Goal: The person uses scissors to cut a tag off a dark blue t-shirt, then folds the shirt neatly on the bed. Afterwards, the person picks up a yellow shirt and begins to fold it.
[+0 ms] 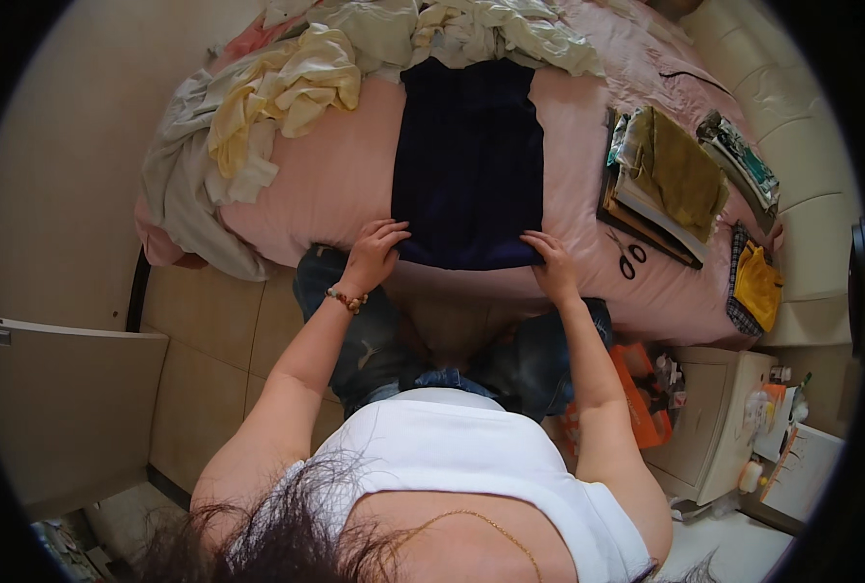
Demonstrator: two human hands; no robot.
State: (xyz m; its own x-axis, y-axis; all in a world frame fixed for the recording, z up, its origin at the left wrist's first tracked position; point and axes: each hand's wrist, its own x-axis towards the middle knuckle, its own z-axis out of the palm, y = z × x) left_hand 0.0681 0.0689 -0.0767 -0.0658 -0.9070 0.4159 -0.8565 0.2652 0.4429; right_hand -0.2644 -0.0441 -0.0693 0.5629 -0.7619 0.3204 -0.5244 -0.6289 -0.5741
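Note:
A dark navy piece of cloth, perhaps a folded garment, lies spread lengthwise on the pink bed sheet in front of me. My left hand rests at its near left corner, fingers stretched and a little apart, their tips touching the side edge. At the near right corner, my right hand lays its extended fingertips on the cloth's edge. Neither hand visibly grips the cloth, though the undersides of the fingers are hidden. To the right of the cloth is a pair of scissors with black handles.
Crumpled yellow fabric and pale grey fabric cover the bed's far left. Folded clothes are stacked on the right, near a yellow folded cloth. Beside the bed stand an orange bag and a nightstand.

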